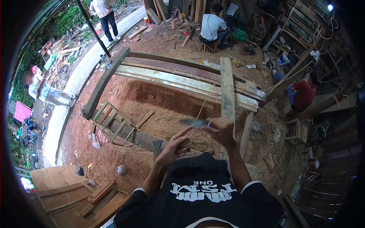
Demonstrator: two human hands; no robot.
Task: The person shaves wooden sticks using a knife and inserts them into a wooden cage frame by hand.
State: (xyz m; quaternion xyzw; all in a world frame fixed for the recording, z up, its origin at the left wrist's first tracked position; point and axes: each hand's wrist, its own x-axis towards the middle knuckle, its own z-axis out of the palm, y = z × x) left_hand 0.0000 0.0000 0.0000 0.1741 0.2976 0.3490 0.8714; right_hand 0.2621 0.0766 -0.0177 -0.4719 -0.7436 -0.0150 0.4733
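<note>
My right hand [222,131] is closed around the handle of a knife-like blade [193,122], which points to the left. A thin pale strip [200,113] rises from beside the blade. My left hand [178,146] is just left of and below the blade, index finger stretched toward its underside and the other fingers curled. Whether the left fingers grip the strip's lower end cannot be made out. Both hands are in front of my chest, above the shavings.
Long planks [167,78] lie across a timber frame [227,89] ahead. A small wooden rack [114,123] leans at left. Wooden panels [61,193] lie lower left. One person [213,27] sits ahead, another [304,93] at right; two people stand at upper left.
</note>
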